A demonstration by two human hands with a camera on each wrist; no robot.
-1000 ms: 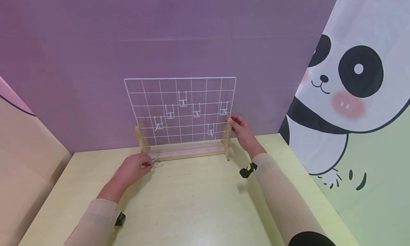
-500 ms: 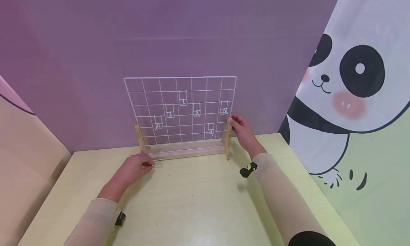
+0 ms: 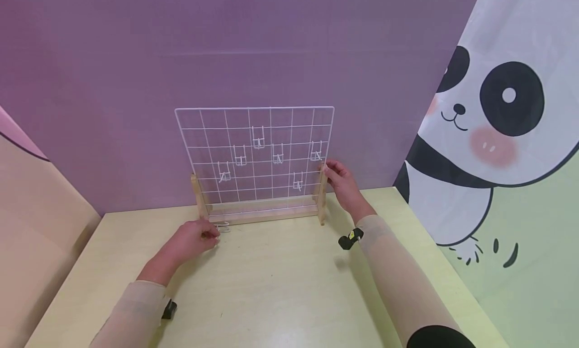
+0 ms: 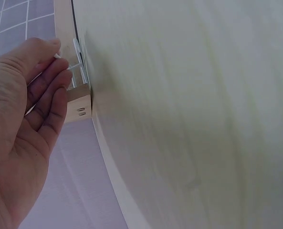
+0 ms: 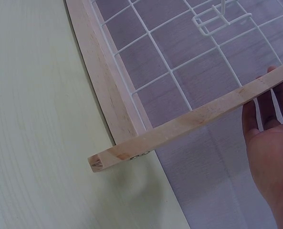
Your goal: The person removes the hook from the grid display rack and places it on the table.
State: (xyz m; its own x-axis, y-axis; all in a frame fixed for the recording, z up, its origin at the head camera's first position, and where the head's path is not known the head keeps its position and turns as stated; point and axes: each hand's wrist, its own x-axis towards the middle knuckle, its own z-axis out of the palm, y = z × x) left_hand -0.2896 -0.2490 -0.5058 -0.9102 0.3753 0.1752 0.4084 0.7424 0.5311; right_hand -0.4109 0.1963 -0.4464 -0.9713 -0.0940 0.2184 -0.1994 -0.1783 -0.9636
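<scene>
A white wire grid rack stands in a wooden stand on the table. Several white wire hooks, one of them the top hook, hang on the grid. At the stand's lower left corner, my left hand pinches a loose white wire hook between thumb and fingertips. The left wrist view has this hook close to the wooden base, its near end partly hidden by the fingers. My right hand grips the upper end of the right wooden post; some fingers pass behind it.
The pale wooden table stretches in front of the rack. Close behind stands a purple wall, and a panda-printed wall slants along the right side.
The loose hook has turned in my left fingers and now lies nearly level beside the base. My left hand has shifted slightly. The right hand stays on the post.
</scene>
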